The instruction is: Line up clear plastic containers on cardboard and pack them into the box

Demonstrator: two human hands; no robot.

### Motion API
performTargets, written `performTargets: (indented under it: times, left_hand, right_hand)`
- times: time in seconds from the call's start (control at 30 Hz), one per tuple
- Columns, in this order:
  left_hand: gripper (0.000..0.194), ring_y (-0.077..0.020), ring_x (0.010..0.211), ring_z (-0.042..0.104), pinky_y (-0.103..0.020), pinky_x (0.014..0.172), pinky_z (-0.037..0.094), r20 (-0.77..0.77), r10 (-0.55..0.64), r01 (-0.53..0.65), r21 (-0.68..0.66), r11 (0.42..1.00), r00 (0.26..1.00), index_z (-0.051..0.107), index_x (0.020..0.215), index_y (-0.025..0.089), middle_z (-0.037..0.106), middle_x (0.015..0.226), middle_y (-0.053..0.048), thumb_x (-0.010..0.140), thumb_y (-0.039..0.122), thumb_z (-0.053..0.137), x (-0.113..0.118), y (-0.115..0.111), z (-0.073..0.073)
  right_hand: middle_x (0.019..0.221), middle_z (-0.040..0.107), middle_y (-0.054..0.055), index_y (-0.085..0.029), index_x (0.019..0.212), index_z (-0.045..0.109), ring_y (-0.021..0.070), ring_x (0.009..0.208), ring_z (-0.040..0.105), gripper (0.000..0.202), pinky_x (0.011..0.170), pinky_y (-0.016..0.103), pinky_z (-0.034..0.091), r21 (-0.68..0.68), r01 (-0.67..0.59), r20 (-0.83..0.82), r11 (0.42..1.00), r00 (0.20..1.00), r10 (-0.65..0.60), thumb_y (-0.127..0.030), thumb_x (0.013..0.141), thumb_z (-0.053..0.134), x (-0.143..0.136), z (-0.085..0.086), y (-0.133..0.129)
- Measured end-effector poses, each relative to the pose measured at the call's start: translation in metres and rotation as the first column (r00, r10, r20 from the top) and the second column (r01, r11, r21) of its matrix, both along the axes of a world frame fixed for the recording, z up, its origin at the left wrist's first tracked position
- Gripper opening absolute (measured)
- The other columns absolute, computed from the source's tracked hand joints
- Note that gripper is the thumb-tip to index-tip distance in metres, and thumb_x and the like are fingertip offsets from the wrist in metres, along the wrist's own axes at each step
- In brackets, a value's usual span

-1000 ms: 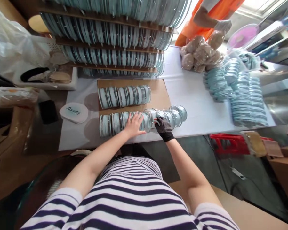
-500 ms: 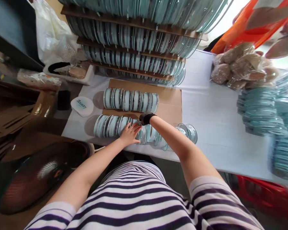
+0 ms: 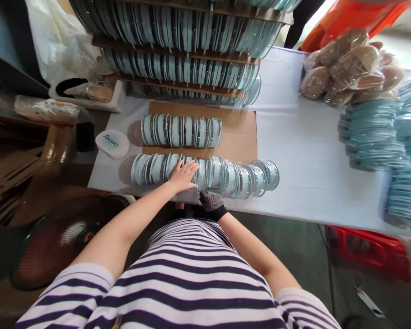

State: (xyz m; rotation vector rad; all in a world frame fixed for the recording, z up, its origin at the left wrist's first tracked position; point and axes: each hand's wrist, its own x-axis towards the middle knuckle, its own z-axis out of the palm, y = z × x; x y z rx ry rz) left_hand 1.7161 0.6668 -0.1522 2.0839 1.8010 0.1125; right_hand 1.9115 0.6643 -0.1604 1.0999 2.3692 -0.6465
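Observation:
A front row of round, clear packages with pale blue bands point(image 3: 217, 171) lies on its side along the table's near edge, leaning over towards its right end. My bare left hand point(image 3: 184, 176) rests on top of the middle of this row, fingers spread. Just below the row, at the table edge, is my right hand point(image 3: 211, 201) in a dark dotted glove. Its fingers are curled in by the packages' near side, and what they hold, if anything, is hidden. Behind lies a second, shorter row of the same packages point(image 3: 181, 131) on a cardboard sheet point(image 3: 239, 137).
Tiered racks of similar discs point(image 3: 192, 68) stand at the back. On the left are a white oval card point(image 3: 112, 144), a white bin point(image 3: 114, 103) and a fan point(image 3: 68, 237). To the right lie bagged beige pads point(image 3: 349, 68), stacked blue packages point(image 3: 373, 132) and a red crate point(image 3: 370, 251).
My right hand has come from the far side of the front row to its near side, at the table edge. The left hand stays on the row. The view has shifted slightly.

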Motion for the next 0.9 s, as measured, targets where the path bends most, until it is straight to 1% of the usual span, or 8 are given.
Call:
performTargets:
  times: [0.13,0.23,0.37,0.47,0.53,0.67,0.8,0.9]
  left_hand:
    - [0.078,-0.0299,0.150,0.031,-0.052,0.126,0.015,-0.028,0.003,-0.004,-0.007,1.000,1.000,0.046,0.148,0.026,0.046,0.156,-0.009,0.078,0.044,0.076,0.001,-0.001,-0.003]
    - [0.081,-0.0284,0.151,0.030,-0.051,0.126,0.013,-0.046,-0.004,0.003,-0.017,1.000,0.999,0.040,0.152,0.026,0.042,0.158,-0.008,0.080,0.044,0.073,-0.001,-0.002,-0.002]
    - [0.085,-0.0291,0.153,0.026,-0.050,0.127,0.010,-0.072,-0.019,0.019,-0.004,1.000,0.997,0.036,0.155,0.023,0.034,0.163,-0.009,0.081,0.046,0.072,0.003,-0.001,0.003]
    - [0.097,-0.0311,0.155,0.017,-0.053,0.127,0.004,-0.085,-0.056,0.058,0.021,0.998,0.995,0.028,0.159,0.020,0.024,0.166,-0.012,0.079,0.050,0.073,0.015,0.004,0.003]
    - [0.102,-0.0312,0.156,0.013,-0.055,0.126,0.001,-0.095,-0.100,0.102,0.022,0.995,0.991,0.022,0.161,0.021,0.020,0.167,-0.012,0.078,0.050,0.075,0.024,0.011,0.001]
    - [0.102,-0.0316,0.156,0.011,-0.060,0.125,0.000,-0.117,-0.163,0.158,-0.049,0.986,0.980,0.019,0.161,0.024,0.020,0.168,-0.010,0.079,0.041,0.075,0.034,0.032,0.002]
    - [0.097,-0.0325,0.156,0.014,-0.061,0.124,0.006,-0.078,-0.135,0.126,-0.120,0.985,0.988,0.024,0.160,0.018,0.020,0.167,-0.014,0.082,0.054,0.068,0.044,0.048,0.004]
    - [0.087,-0.0316,0.155,0.019,-0.060,0.124,0.011,-0.072,-0.101,0.091,-0.130,0.987,0.992,0.030,0.158,0.015,0.026,0.165,-0.017,0.087,0.055,0.062,0.054,0.053,0.002]
  right_hand:
    - [0.122,0.072,0.011,-0.025,0.129,0.062,0.0240,0.104,0.069,0.037,0.080,0.031,0.048,-0.025,0.039,0.017,0.999,0.999,-0.038,-0.035,0.103,0.037,-0.002,-0.031,-0.015]
    - [0.116,0.074,0.010,-0.024,0.121,0.067,0.0241,0.099,0.070,0.037,0.077,0.030,0.048,-0.024,0.057,-0.005,0.998,0.998,-0.057,-0.036,0.102,0.038,-0.001,-0.033,-0.016]
    - [0.121,0.071,0.014,-0.019,0.126,0.066,0.0245,0.110,0.065,0.044,0.090,0.031,0.045,0.093,0.122,-0.091,0.988,0.989,-0.114,-0.034,0.104,0.031,0.023,-0.002,0.011]
    - [0.126,0.067,0.016,-0.016,0.129,0.064,0.0266,0.116,0.060,0.047,0.099,0.034,0.041,0.315,0.260,-0.182,0.913,0.960,-0.211,-0.030,0.103,0.027,0.035,0.033,0.065]
    - [0.126,0.067,0.015,-0.017,0.127,0.065,0.0279,0.117,0.059,0.046,0.098,0.035,0.043,0.375,0.249,-0.121,0.893,0.968,-0.219,-0.031,0.103,0.029,0.029,0.050,0.106]
    - [0.124,0.069,0.016,-0.019,0.121,0.071,0.0302,0.116,0.063,0.038,0.092,0.035,0.049,0.217,0.071,0.143,0.974,0.984,-0.103,-0.032,0.098,0.044,-0.007,0.055,0.167]
    - [0.117,0.072,0.020,-0.014,0.121,0.072,0.0288,0.108,0.069,0.038,0.088,0.034,0.052,0.053,-0.021,0.236,0.998,0.972,0.008,-0.030,0.089,0.061,-0.040,0.040,0.196]
    - [0.116,0.073,0.016,-0.012,0.123,0.070,0.0239,0.103,0.070,0.044,0.087,0.030,0.053,-0.065,-0.102,0.258,0.993,0.959,0.115,-0.032,0.083,0.068,-0.051,0.032,0.209]
